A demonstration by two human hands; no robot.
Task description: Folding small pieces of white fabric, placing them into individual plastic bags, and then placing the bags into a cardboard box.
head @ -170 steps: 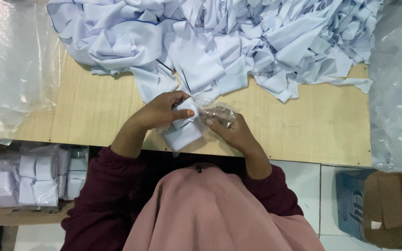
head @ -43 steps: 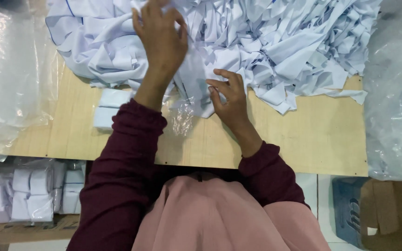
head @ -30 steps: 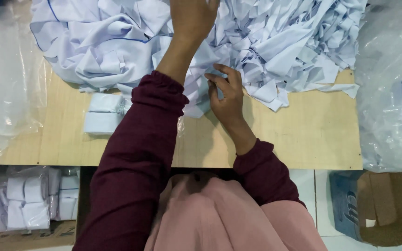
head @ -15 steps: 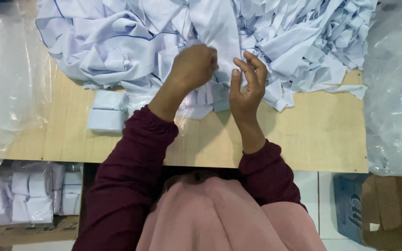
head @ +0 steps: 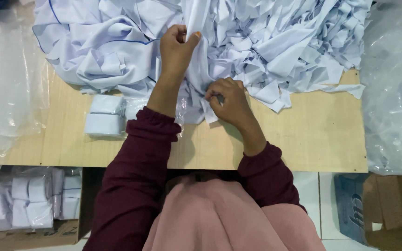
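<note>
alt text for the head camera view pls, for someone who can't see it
Seen from above, a person's left hand and right hand pinch a strip of pale cloth from a big heap of cloth pieces on a wooden table. Two folded packets lie at the left.

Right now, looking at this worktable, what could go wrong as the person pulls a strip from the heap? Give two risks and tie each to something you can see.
1. The left hand and right hand grip a white strip tangled in the heap of white fabric; tugging may drag neighbouring pieces along.
2. The folded bundles lie close beside the left sleeve; a sweep could nudge them.
</note>
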